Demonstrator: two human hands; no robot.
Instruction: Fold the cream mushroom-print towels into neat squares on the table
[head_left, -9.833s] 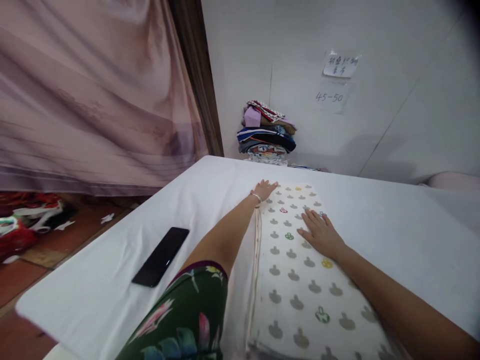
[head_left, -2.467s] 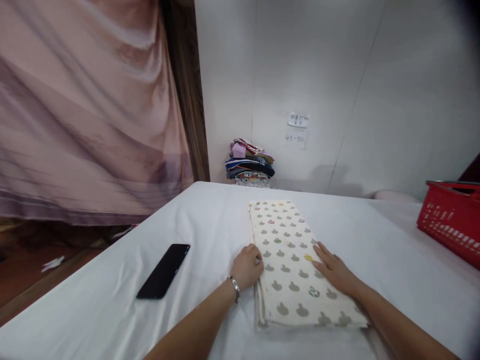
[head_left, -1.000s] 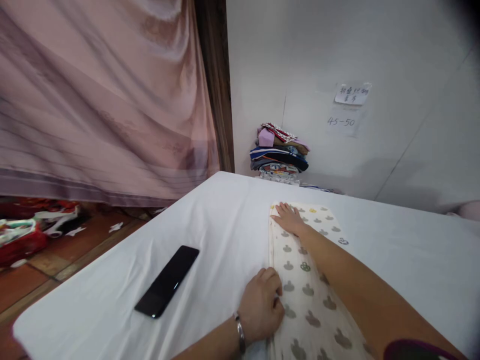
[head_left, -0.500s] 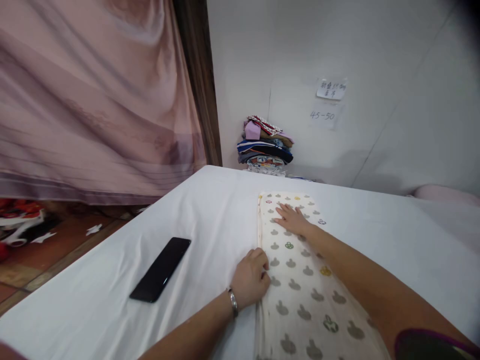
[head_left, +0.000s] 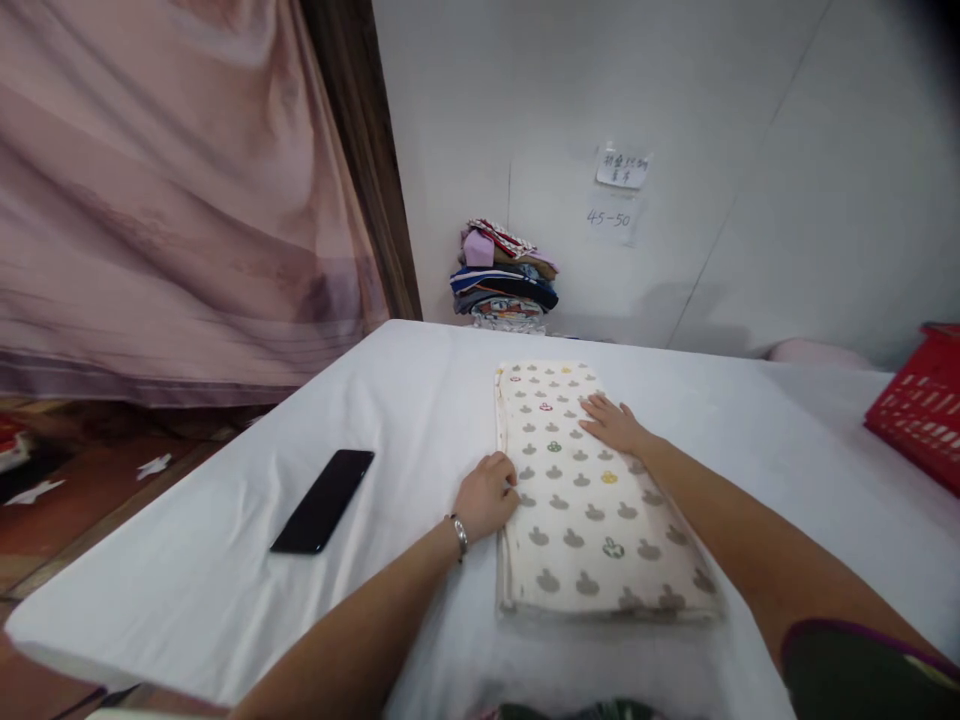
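Folded cloth, cream with grey printed shapes and a few coloured ones, lies flat in front of us on the white worktop, its long sides running from near the front edge towards the far edge. Our right hand has shifted from the middle of the print to the cloth's right-hand side, where it lies palm down with the fingers spread. Our left hand is curled against the stacked layers along the left side, much where it was; we cannot tell whether the fingertips pinch a layer. With our right forearm drawn off most of the print, the near end shows whole, and we judge the cloth to be in a smoothing and squaring stage: the top looks nearly free of creases, though the layers on the left do not seem perfectly flush. Our view has swung too, bringing in a red basket well to the right. A black phone lies apart, towards the worktop's left edge.
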